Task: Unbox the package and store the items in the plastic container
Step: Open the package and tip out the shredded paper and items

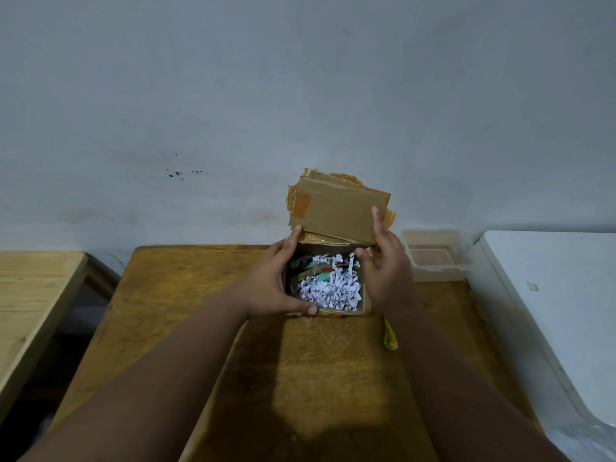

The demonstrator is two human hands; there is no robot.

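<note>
centre of the frame, on a worn brown wooden table (206, 295): a small brown cardboard box (346, 311) patched with glossy tan packing tape, its top open. raised above the far edge, a flat rectangular cardboard lid flap (336, 208) tilted up toward the pale grey wall (300, 95), orange tape strips at its left end and frayed tape along its edges. inside, a heap of shredded white paper filling (330, 291), with a few small items (320, 272) half buried at the upper left of the cavity, green, red and brown in parts, too covered to identify. left hand (270, 285) wrapped around the left wall of the box, fingers spread upward along it, thumb hooked over the near left corner. right hand (386, 265) against the right wall, thumb tucked over the rim into the opening, forefinger stretched up and pressing the right end of the flap; not closed around anything, just bracing. right of centre, near the box but apart from it, a clear rectangular plastic container (436, 255) with nothing visible inside, at the table's far right corner. lower right of the box, a thin yellow object (390, 338) flat on the tabletop, partly under the right forearm. far left, a lighter wooden table (33, 295); far right, a white smooth surface (550, 295).
</note>
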